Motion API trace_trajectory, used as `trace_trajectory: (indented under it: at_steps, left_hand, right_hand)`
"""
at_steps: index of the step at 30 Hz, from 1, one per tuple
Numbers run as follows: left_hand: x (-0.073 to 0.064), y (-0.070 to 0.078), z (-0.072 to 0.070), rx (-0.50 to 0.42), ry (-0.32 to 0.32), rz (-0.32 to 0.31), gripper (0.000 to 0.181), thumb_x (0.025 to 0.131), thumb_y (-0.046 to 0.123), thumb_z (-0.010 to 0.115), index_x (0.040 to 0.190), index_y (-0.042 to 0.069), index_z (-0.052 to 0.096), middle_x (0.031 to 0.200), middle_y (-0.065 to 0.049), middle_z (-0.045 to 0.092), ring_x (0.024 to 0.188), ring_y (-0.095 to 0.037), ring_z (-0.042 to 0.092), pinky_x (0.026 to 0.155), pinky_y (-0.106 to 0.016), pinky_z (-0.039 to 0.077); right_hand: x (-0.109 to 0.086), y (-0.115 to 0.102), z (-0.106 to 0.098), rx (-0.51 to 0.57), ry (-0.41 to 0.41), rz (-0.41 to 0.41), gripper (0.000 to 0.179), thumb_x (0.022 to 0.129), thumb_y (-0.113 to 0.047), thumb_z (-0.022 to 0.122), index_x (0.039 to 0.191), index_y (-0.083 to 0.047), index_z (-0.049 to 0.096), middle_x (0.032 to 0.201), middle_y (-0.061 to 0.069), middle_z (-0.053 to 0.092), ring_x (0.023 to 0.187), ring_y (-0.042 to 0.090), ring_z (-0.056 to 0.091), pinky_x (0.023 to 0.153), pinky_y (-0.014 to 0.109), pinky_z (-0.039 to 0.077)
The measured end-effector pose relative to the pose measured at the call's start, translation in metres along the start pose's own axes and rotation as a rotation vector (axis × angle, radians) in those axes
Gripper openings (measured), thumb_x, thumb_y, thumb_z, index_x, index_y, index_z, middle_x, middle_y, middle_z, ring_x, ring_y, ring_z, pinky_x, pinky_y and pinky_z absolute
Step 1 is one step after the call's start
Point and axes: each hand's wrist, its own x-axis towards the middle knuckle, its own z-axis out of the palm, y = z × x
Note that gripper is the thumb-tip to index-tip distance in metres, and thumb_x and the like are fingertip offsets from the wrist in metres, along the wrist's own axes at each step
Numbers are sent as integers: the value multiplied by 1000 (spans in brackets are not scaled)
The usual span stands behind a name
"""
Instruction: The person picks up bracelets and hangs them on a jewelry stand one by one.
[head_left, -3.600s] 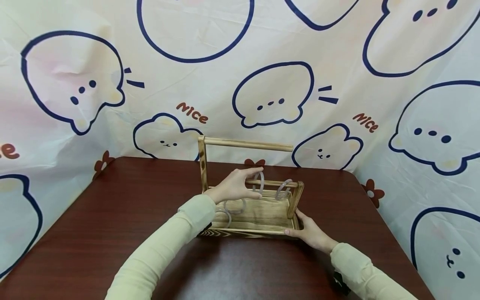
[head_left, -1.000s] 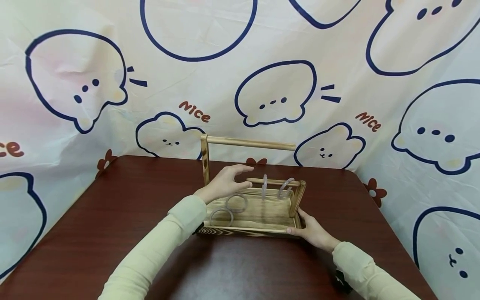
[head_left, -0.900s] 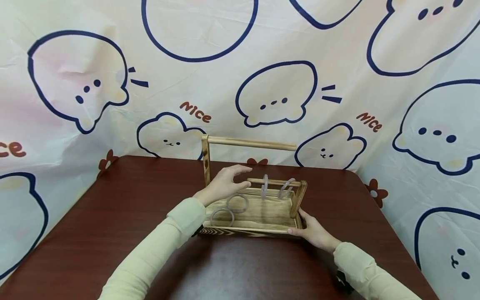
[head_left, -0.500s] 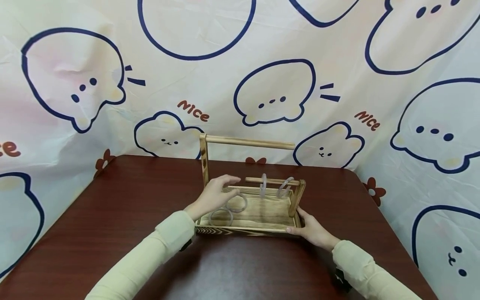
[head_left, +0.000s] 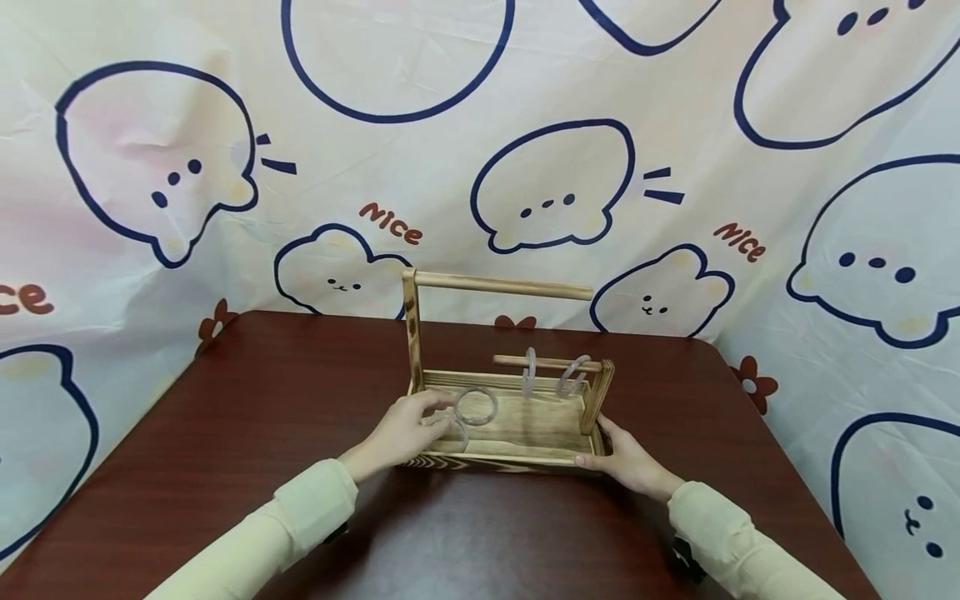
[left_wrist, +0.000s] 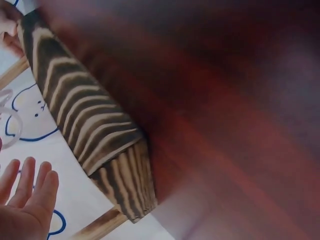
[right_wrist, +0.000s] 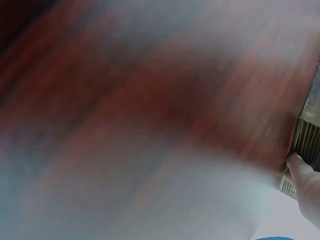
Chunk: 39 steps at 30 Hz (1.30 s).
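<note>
A wooden jewelry stand [head_left: 525, 452] with a tray base sits on the table, carrying a high bar [head_left: 502, 286] at left and a low bar [head_left: 506, 361] at right. Two clear bangles hang on the low bar, a middle bangle [head_left: 529, 372] and an outer bangle [head_left: 573, 377]. In the tray lie a back bangle [head_left: 476, 406] and a front bangle [head_left: 459, 437]. My left hand [head_left: 397, 432] reaches over the tray's left end, fingertips right at the front bangle and partly covering it. Loosely extended fingers [left_wrist: 30, 192] show in the left wrist view. My right hand [head_left: 630, 464] grips the tray's right end.
The dark red-brown table [head_left: 480, 533] surrounds the stand on all sides. A printed cloth [head_left: 442, 175] with cartoon outlines rises behind the table and along both sides.
My left hand has moved from the middle bangle on the low bar down and left to the front bangle in the tray. My right hand stays on the tray's right end.
</note>
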Motion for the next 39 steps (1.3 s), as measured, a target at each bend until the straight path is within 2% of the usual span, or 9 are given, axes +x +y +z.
trace_trajectory:
  at_steps: [11, 17, 20, 24, 26, 28, 33, 39]
  left_hand:
    - [-30, -9, -1, 48, -44, 12, 28, 83, 10, 62, 111, 8, 65, 118, -10, 62, 102, -28, 61, 84, -44, 49]
    - [-41, -5, -4, 95, -42, 51, 26, 82, 12, 65, 108, 11, 66, 112, -3, 65, 100, -24, 62, 82, -41, 50]
    - [-41, -3, -8, 59, -41, 51, 26, 82, 11, 64, 107, 11, 67, 111, -2, 65, 101, -22, 61, 83, -40, 50]
    - [-38, -4, -12, -106, -67, -1, 26, 84, 7, 60, 110, 3, 64, 112, -12, 65, 100, -27, 61, 78, -29, 51]
    - [-35, -7, -13, -174, -56, -18, 27, 85, 4, 58, 112, 0, 62, 111, -16, 64, 99, -30, 61, 77, -25, 50]
    - [-32, -11, -14, -194, -22, -32, 28, 86, 4, 58, 114, -1, 60, 109, -17, 64, 100, -31, 61, 78, -22, 49]
    - [-25, -21, -20, -202, 57, -51, 30, 89, 7, 57, 119, 3, 57, 113, -12, 63, 105, -26, 59, 87, -31, 48]
    - [-21, -39, -26, -207, 64, -104, 37, 93, 11, 53, 129, 1, 49, 128, -17, 54, 119, -30, 50, 96, -44, 42]
  right_hand:
    - [0, 0, 0, 9, 11, 18, 98, 78, -34, 72, 144, 6, 12, 149, 25, 16, 137, 39, 14, 107, 55, 21]
    - [-2, -1, 0, -7, 43, 39, 96, 77, -35, 73, 143, 6, 16, 147, 25, 22, 136, 39, 19, 106, 55, 24]
    - [-5, -4, -1, -23, 76, 68, 88, 81, -35, 69, 142, 6, 22, 145, 26, 26, 134, 41, 22, 103, 56, 28]
    - [-12, -7, -1, -62, 110, 98, 78, 83, -36, 66, 140, 3, 30, 142, 26, 33, 132, 41, 28, 100, 56, 32]
    - [-15, -8, 0, -91, 129, 90, 74, 84, -36, 65, 139, 2, 33, 140, 25, 36, 130, 41, 32, 99, 55, 33]
    - [-20, -8, 2, -130, 155, 71, 71, 84, -36, 65, 138, 0, 36, 138, 24, 40, 129, 40, 34, 99, 55, 34]
    - [-30, -13, 6, -210, 224, -25, 58, 85, -28, 65, 133, 0, 45, 134, 21, 46, 125, 38, 40, 98, 53, 36]
    - [-35, -26, 9, -264, 243, -65, 51, 87, -27, 63, 130, -4, 50, 130, 16, 53, 120, 34, 48, 94, 51, 40]
